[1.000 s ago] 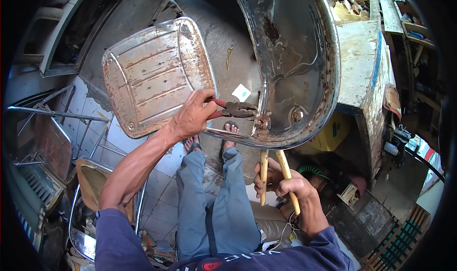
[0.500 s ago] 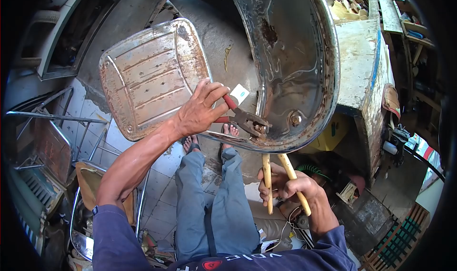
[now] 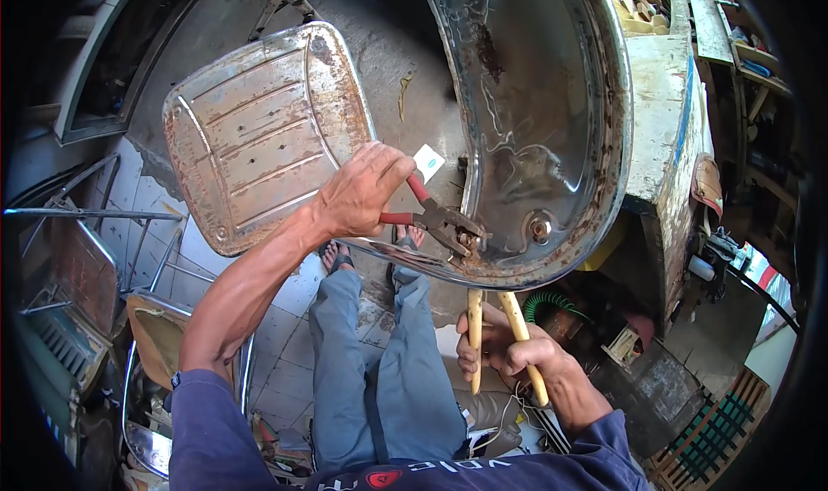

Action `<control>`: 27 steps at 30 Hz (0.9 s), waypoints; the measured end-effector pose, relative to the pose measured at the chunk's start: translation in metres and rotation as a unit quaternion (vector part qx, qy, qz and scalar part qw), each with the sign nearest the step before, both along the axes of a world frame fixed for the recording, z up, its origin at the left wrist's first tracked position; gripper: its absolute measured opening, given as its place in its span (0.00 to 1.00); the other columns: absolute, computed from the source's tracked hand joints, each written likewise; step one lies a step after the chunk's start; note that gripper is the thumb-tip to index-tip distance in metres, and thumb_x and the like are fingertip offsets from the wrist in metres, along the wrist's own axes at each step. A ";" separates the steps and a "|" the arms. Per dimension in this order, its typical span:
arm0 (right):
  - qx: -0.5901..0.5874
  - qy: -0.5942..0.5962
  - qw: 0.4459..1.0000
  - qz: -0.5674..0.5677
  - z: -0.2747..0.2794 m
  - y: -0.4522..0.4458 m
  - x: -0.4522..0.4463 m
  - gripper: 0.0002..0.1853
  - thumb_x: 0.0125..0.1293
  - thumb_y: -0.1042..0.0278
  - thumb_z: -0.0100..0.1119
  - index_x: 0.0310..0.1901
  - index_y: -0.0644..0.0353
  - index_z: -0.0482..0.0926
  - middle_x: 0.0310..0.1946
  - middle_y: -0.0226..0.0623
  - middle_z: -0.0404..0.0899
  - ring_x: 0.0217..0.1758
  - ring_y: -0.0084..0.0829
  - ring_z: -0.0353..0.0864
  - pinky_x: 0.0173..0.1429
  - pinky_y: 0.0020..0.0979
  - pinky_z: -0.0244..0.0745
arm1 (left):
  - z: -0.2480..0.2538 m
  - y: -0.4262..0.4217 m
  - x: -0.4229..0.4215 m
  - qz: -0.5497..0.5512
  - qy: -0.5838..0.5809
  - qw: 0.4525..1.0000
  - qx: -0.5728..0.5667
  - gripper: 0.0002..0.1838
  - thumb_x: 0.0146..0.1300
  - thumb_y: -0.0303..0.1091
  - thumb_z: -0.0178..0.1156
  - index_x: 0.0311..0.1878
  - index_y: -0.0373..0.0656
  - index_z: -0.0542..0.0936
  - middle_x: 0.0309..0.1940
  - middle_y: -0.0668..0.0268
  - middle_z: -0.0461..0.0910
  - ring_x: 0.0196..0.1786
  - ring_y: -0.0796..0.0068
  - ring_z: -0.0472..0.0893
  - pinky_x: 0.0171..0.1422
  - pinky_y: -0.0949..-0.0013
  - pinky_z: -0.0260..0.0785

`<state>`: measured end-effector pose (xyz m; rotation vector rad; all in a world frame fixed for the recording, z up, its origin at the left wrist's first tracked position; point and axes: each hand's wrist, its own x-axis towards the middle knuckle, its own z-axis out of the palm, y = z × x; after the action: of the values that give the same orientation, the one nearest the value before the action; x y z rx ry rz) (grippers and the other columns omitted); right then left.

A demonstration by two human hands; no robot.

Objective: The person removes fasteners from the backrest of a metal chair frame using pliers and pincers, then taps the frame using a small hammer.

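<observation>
My left hand (image 3: 366, 189) is closed around the red handles of a pair of pliers (image 3: 442, 221). The pliers' metal jaws are at a small rusty fitting (image 3: 468, 246) in the near left corner of a curved, rust-stained metal chair panel (image 3: 543, 103). Below the panel's near rim, my right hand (image 3: 520, 350) grips the two yellow handles of a second plier-like tool (image 3: 475, 344). Its head is hidden under the panel. A round rusty bolt hole or nut (image 3: 540, 227) shows farther right in the panel.
Another rusty ribbed metal chair panel (image 3: 267, 137) lies to the left. Metal chair frames (image 3: 95, 212) stand at far left. A worn white bench (image 3: 655, 112) is on the right, and a white card (image 3: 429, 162) lies beyond the pliers. A green coiled hose (image 3: 552, 301) is below right.
The curved panel appears slightly lower and farther right in view, while the ribbed panel appears shifted left and up. Both hands keep their grips, and the pliers' jaws stay at the fitting.
</observation>
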<state>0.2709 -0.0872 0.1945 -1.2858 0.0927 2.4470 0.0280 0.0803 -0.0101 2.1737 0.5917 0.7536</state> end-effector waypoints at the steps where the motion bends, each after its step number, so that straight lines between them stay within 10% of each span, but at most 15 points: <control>1: 0.004 -0.007 1.000 0.005 0.000 -0.001 -0.001 0.44 0.36 0.72 0.54 0.66 0.63 0.66 0.44 0.41 0.73 0.49 0.37 0.76 0.60 0.38 0.76 | -0.001 0.002 0.001 -0.016 0.009 1.000 -0.003 0.44 0.34 0.23 0.68 0.64 0.37 0.69 0.52 0.48 0.73 0.55 0.40 0.75 0.64 0.45 0.69; 12: 0.059 -0.040 0.997 0.011 -0.018 -0.016 -0.021 0.47 0.29 0.70 0.54 0.64 0.63 0.63 0.41 0.42 0.71 0.48 0.39 0.73 0.58 0.43 0.72 | 0.004 0.005 -0.001 -0.049 0.013 0.999 0.011 0.37 0.43 0.31 0.76 0.57 0.36 0.69 0.44 0.51 0.72 0.46 0.45 0.75 0.54 0.49 0.68; 20: 0.252 -0.120 0.960 -0.029 -0.073 -0.035 -0.050 0.32 0.45 0.71 0.54 0.58 0.65 0.66 0.44 0.38 0.68 0.46 0.32 0.70 0.56 0.37 0.71 | 0.002 -0.001 -0.003 -0.038 0.009 0.999 0.008 0.44 0.32 0.26 0.73 0.61 0.35 0.69 0.47 0.49 0.71 0.47 0.40 0.74 0.57 0.45 0.68; 24: 0.357 -0.240 0.903 -0.004 -0.119 -0.044 -0.058 0.24 0.45 0.76 0.52 0.49 0.69 0.74 0.45 0.44 0.73 0.45 0.36 0.71 0.55 0.38 0.72 | 0.002 -0.002 -0.003 -0.052 0.017 0.998 -0.011 0.40 0.36 0.24 0.70 0.59 0.35 0.69 0.46 0.48 0.71 0.47 0.41 0.74 0.57 0.46 0.68; 27: 0.526 -0.364 0.762 0.098 -0.158 -0.040 -0.059 0.33 0.42 0.76 0.52 0.57 0.72 0.76 0.52 0.46 0.74 0.56 0.39 0.73 0.64 0.40 0.69 | 0.004 0.003 -0.003 -0.045 0.014 0.999 0.007 0.38 0.37 0.22 0.69 0.58 0.35 0.69 0.46 0.48 0.72 0.47 0.41 0.75 0.55 0.47 0.68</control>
<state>0.2118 -0.1277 0.0365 -1.5040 -1.4396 1.4051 0.0253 0.0830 -0.0063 2.2121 0.5010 0.6820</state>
